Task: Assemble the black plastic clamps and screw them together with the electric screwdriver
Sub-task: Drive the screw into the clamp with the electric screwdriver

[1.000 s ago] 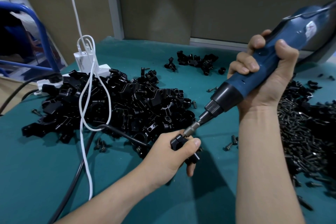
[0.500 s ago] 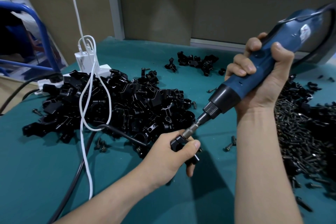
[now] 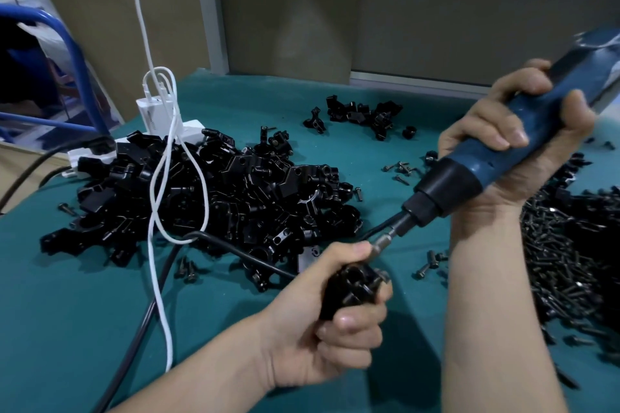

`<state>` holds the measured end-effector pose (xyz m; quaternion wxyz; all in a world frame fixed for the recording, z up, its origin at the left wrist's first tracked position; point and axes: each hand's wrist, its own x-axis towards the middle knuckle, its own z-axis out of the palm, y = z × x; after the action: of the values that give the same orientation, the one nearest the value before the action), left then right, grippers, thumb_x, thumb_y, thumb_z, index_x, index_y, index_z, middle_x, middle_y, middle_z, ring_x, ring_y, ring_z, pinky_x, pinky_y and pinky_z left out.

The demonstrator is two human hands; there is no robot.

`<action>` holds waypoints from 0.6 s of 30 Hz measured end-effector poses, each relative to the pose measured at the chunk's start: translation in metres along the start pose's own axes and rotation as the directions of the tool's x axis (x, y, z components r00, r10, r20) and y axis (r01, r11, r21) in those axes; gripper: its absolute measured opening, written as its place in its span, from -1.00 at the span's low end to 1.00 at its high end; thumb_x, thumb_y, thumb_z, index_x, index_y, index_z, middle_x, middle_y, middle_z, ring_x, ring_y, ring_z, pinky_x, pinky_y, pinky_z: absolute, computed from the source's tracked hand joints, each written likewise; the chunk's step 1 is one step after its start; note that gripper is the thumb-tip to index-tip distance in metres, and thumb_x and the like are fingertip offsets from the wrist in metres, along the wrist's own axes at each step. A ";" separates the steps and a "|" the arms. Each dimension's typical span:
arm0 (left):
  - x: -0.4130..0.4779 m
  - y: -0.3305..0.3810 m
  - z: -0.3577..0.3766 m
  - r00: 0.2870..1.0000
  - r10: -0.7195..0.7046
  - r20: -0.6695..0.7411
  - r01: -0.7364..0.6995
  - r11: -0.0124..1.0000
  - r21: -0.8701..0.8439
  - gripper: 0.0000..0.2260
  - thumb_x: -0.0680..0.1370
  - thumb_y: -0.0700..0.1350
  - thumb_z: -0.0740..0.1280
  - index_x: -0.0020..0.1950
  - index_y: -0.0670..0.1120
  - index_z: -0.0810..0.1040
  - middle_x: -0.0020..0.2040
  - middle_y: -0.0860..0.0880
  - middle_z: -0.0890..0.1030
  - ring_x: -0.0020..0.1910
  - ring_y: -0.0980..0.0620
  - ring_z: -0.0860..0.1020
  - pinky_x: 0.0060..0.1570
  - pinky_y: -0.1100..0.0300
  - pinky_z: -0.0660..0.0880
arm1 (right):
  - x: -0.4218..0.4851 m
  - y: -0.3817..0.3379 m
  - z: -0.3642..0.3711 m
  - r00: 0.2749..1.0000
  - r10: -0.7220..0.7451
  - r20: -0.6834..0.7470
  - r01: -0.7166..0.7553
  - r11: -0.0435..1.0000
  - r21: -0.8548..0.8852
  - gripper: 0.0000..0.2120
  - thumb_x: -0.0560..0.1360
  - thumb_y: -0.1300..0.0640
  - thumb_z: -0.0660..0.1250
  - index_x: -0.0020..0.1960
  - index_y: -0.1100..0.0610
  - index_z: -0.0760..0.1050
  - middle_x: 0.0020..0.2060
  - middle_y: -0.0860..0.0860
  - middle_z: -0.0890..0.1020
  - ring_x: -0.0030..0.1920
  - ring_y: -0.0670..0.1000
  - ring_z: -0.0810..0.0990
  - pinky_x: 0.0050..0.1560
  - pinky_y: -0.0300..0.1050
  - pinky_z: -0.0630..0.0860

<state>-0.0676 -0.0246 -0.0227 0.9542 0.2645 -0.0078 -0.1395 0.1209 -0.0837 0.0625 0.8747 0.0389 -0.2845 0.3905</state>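
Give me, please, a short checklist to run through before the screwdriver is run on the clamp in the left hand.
1. Clamp held firmly: the left hand grips the black clamp with curled fingers. Ok.
2. Tool under control: the right hand wraps round the electric screwdriver. Ok.
3. Bit seated in a screw head: the tip of the bit is hidden behind the left hand. Cannot tell.
4. Fingers clear of the bit: the uppermost one lies right beside it. Not ok.
5. Screws at hand: a screw pile lies close by on the right. Ok.
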 end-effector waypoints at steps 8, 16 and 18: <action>-0.006 0.014 -0.010 0.988 -0.151 0.000 0.148 0.969 -0.196 -0.72 0.44 -0.01 0.45 -0.22 -0.21 0.49 -0.56 -0.01 0.44 -0.62 0.14 0.16 -0.64 0.37 0.08 | -0.001 -0.005 0.001 0.997 -0.033 -0.066 0.032 0.999 -0.018 -0.71 0.37 -0.01 0.06 -0.07 0.16 0.40 -0.35 0.03 0.59 -0.63 -0.05 0.41 -0.58 -0.30 0.33; -0.006 0.019 -0.015 0.979 -0.103 -0.177 0.082 0.989 -0.120 -0.70 0.34 0.01 0.50 -0.29 -0.18 0.50 -0.59 0.02 0.36 -0.64 0.15 0.12 -0.68 0.36 0.09 | -0.002 -0.012 0.001 0.976 -0.088 -0.198 0.063 0.990 -0.125 -0.80 0.39 0.05 0.11 -0.11 0.15 0.39 -0.34 0.00 0.57 -0.61 -0.09 0.40 -0.59 -0.31 0.36; -0.006 0.020 -0.014 0.985 -0.101 -0.139 0.088 0.991 -0.099 -0.70 0.34 -0.01 0.53 -0.28 -0.18 0.50 -0.59 0.02 0.38 -0.64 0.15 0.13 -0.67 0.36 0.11 | 0.000 -0.008 0.000 0.975 -0.081 -0.205 0.047 0.985 -0.168 -0.81 0.39 0.05 0.12 -0.10 0.13 0.39 -0.33 -0.03 0.56 -0.61 -0.11 0.39 -0.58 -0.32 0.36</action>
<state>-0.0670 0.0005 -0.0246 0.9558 0.2295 0.0798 -0.1654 0.1262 -0.0895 0.0637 0.9123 -0.0650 -0.2197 0.3395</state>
